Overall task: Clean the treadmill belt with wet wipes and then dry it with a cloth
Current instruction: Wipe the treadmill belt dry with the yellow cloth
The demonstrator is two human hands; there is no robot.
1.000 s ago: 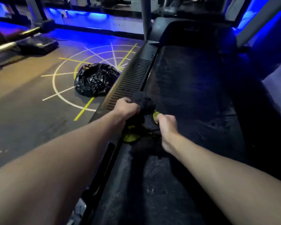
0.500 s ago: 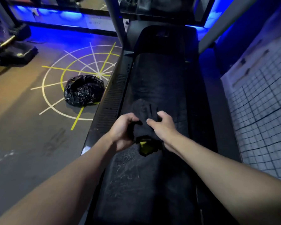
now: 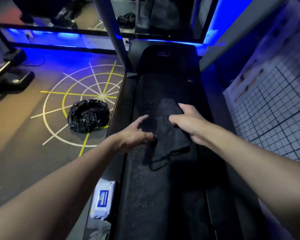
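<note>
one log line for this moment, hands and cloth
right hand: grips cloth | left hand: open, at cloth's edge | cloth: draped over treadmill belt | wipes pack: left of belt, untouched

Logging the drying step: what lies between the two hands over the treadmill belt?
The dark cloth, gripped by the right hand, with the left hand at its edge, above the treadmill belt. The head view shows this.

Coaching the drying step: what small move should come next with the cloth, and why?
Probably flatten the cloth and sweep it along the belt: the right hand grips it, the left hand is open at its edge, and it lies bunched.
</note>
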